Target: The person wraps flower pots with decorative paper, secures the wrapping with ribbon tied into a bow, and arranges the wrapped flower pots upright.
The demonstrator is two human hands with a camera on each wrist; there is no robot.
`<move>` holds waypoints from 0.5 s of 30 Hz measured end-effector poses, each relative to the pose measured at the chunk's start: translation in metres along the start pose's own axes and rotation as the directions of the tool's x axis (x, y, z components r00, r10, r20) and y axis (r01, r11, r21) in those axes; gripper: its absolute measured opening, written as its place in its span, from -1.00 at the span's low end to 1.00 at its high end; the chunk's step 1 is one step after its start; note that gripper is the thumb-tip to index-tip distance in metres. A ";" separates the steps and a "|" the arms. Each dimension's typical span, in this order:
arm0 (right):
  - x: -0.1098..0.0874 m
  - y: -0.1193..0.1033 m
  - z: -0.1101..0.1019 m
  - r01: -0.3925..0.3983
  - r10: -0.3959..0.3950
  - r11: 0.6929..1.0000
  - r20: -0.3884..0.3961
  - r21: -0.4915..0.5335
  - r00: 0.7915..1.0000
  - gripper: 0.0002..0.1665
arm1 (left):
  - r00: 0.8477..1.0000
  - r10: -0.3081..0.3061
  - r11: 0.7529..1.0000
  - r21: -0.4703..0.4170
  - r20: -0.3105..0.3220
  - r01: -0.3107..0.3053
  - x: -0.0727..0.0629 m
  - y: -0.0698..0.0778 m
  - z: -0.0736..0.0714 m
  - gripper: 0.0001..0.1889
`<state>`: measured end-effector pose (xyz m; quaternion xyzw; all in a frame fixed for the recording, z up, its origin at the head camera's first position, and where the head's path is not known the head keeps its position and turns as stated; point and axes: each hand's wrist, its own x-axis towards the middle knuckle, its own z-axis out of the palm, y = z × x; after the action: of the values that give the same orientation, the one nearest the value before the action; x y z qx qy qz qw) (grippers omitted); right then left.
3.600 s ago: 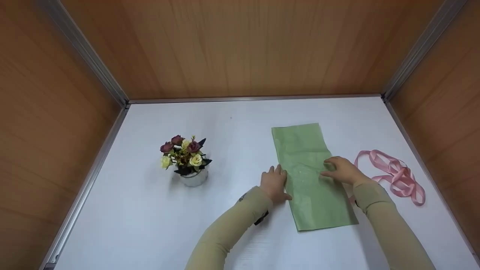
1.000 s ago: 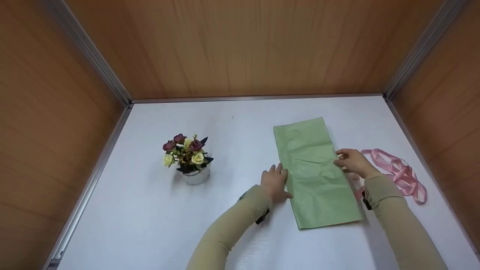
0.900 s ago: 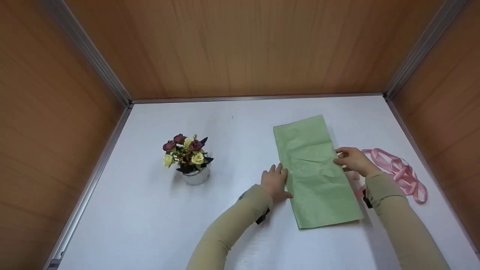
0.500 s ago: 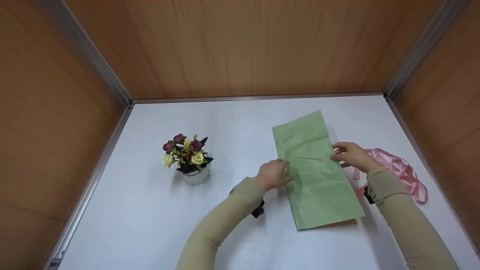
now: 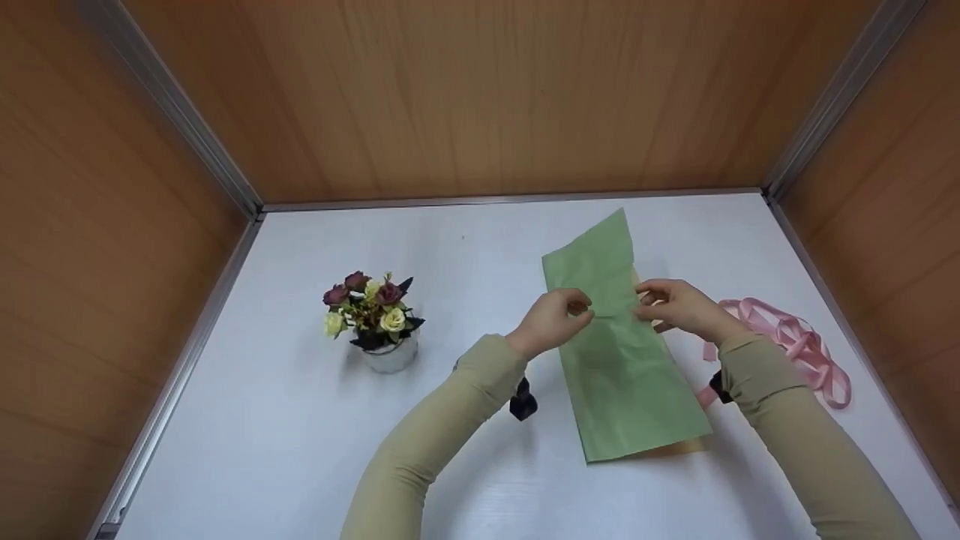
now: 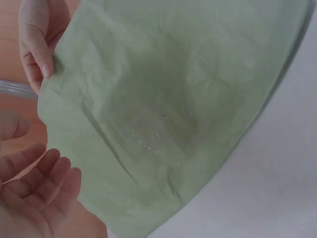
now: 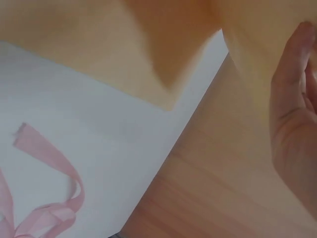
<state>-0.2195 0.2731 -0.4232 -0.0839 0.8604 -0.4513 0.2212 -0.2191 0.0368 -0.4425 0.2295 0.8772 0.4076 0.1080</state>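
- We see the green paper (image 5: 622,375) on the table (image 5: 465,277), well right of the flowerpot (image 5: 391,356), one side raised, its underside yellowish.
- Our right hand (image 5: 686,306) pinches the paper's edge that faces away from the flowerpot.
- Our left hand (image 5: 551,321), nearer the flowerpot, hangs over the paper, fingers loosely curved, grasping nothing.
- We find the looped pink ribbon (image 5: 806,349) farthest from the flowerpot.

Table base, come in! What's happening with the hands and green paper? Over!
Right hand pinching green paper, one edge raised. Left hand by it, holding nothing. Pink ribbon close on the right; nothing seems in the way.
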 end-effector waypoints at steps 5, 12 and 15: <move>0.002 -0.013 0.011 0.056 -0.057 0.998 0.047 0.023 0.997 -0.38 | 1.000 -0.009 0.991 -0.132 -0.014 0.007 0.000 0.003 0.001 -0.74; 0.006 -0.027 0.031 0.146 -0.152 0.986 0.081 0.075 0.985 -0.40 | 0.995 -0.050 0.937 -0.348 -0.090 0.015 -0.002 0.004 -0.003 -0.78; 0.009 -0.030 0.038 0.158 -0.166 0.983 0.090 0.090 0.982 -0.41 | 0.991 -0.068 0.926 -0.377 -0.116 0.020 -0.003 0.003 -0.006 -0.81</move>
<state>-0.2118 0.2245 -0.4197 -0.1666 0.8197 -0.4982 0.2283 -0.2181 0.0334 -0.4365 0.1586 0.7931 0.5789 0.1031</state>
